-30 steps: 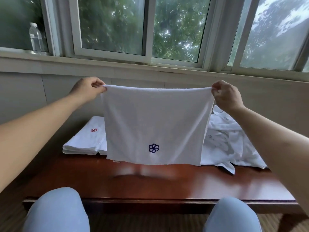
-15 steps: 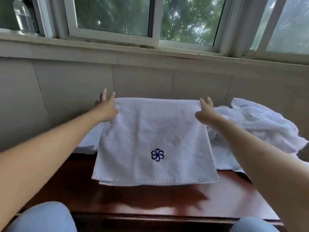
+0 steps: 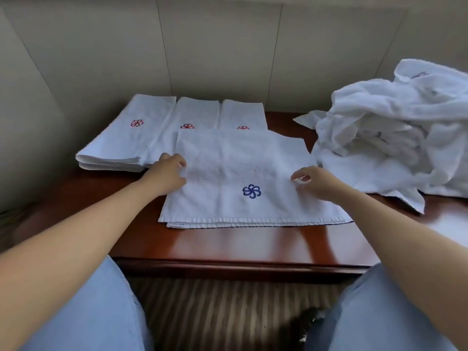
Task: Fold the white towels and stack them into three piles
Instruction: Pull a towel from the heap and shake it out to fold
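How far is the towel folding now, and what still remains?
Done: three folded piles with red logos lie side by side at the back of the table. In hand: a blue-logo towel lies flat, folded once; the left hand rests on its left edge, the right hand pinches it near the right. Left: finishing it, plus the crumpled heap.

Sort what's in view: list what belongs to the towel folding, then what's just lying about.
Job:
- blue-flower towel, flat on the table, left hand and right hand on it
- three folded piles with red flowers
- unfolded towel heap

Lying about:
- dark object on the floor, too blurred to identify
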Action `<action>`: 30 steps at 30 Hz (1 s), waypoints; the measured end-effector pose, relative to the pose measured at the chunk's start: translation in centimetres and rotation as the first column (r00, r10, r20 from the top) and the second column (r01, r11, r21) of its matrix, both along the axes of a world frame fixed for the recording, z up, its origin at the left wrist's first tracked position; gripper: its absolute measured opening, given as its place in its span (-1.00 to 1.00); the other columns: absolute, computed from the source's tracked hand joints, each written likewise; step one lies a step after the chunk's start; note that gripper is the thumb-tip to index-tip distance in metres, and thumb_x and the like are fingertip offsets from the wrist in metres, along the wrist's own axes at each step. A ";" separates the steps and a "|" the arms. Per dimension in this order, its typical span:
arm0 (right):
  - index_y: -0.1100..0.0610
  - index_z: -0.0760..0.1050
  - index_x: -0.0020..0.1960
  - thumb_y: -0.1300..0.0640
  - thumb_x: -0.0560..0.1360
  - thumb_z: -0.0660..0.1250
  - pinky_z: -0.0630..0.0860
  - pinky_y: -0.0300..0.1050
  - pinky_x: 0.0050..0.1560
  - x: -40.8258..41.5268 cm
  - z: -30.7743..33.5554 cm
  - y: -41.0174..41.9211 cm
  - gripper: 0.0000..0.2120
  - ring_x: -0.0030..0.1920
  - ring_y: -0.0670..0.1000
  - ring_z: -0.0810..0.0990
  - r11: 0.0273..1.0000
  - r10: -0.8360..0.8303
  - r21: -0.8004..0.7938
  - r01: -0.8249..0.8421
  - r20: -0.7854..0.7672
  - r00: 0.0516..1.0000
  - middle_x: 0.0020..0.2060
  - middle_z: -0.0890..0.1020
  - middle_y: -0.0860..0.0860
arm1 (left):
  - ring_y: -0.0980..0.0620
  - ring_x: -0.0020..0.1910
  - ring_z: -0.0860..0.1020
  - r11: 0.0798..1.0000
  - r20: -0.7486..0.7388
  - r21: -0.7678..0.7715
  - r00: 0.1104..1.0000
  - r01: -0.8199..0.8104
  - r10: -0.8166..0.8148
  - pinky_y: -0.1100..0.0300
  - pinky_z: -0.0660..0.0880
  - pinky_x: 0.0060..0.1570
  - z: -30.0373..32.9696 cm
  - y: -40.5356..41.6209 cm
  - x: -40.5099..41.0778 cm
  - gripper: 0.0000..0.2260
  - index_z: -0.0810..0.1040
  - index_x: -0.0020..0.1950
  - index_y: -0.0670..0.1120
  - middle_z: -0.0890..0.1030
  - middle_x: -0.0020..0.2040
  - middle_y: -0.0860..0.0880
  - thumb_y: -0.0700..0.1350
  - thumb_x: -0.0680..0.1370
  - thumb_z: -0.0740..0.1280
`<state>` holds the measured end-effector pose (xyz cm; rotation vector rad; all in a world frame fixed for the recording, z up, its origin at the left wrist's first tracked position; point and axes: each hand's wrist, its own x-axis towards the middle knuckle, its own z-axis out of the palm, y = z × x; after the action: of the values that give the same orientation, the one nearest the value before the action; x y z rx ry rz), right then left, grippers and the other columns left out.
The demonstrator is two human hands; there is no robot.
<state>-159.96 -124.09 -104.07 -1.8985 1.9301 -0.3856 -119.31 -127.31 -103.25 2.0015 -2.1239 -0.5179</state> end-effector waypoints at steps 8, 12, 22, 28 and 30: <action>0.22 0.44 0.23 0.04 0.48 0.47 0.46 -0.02 -0.09 -3.4 0.4 3.5 -0.57 -0.04 0.14 0.54 0.951 -0.291 0.058 0.304 -0.166 0.942 0.09 0.60 0.18 | -0.02 -0.09 0.54 0.950 -0.204 0.238 0.946 -0.201 0.251 0.16 0.46 -0.22 -0.2 2.5 1.0 -0.41 0.38 0.40 -0.26 0.56 0.13 -0.10 -0.08 0.50 0.54; 0.22 0.50 0.01 0.08 0.44 0.50 0.37 -0.15 -0.35 -4.3 0.8 5.1 -0.72 -0.41 0.11 0.47 0.908 -0.372 0.194 0.370 -0.026 0.928 -0.34 0.57 0.21 | -0.05 -0.05 0.60 0.935 -0.277 0.320 0.928 -0.155 0.249 0.18 0.49 -0.11 0.4 3.3 1.4 -0.78 0.66 0.09 -0.23 0.69 0.10 -0.20 -0.12 0.54 0.50; 0.22 0.54 -0.04 0.22 0.53 0.44 0.63 -0.16 -0.35 -6.9 2.6 5.6 -0.90 -0.38 0.00 0.67 0.891 -0.452 0.201 0.408 0.480 0.751 -0.21 0.66 0.15 | -0.03 0.02 0.67 0.855 -0.590 0.518 0.711 -0.029 0.382 0.13 0.65 -0.11 3.1 4.5 3.1 -0.78 0.65 0.20 -0.14 0.74 0.06 -0.10 -0.17 0.56 0.46; 0.29 0.60 0.01 0.23 0.51 0.46 0.60 -0.19 -0.38 -7.7 0.4 6.6 -0.86 -0.31 0.05 0.71 0.864 -0.452 0.357 0.354 0.246 0.857 -0.34 0.71 0.12 | 0.00 0.05 0.66 0.866 -0.339 0.498 0.912 -0.035 0.232 0.22 0.63 -0.20 1.0 6.3 1.6 -0.86 0.70 0.10 -0.07 0.73 0.04 -0.03 -0.16 0.54 0.50; 0.32 0.63 0.00 0.21 0.49 0.47 0.60 -0.19 -0.36 -7.8 0.6 6.5 -0.83 -0.27 0.05 0.73 0.881 -0.426 0.325 0.345 0.225 0.876 -0.32 0.73 0.12 | -0.01 0.05 0.66 0.878 -0.327 0.475 0.917 -0.050 0.229 0.21 0.64 -0.19 1.0 6.4 1.4 -0.88 0.72 0.04 -0.08 0.73 0.01 -0.03 -0.15 0.51 0.53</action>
<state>-167.73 -117.61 -103.48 -1.1963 2.0320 -0.4557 -117.91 -120.94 -102.24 2.0386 -1.7142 -1.3646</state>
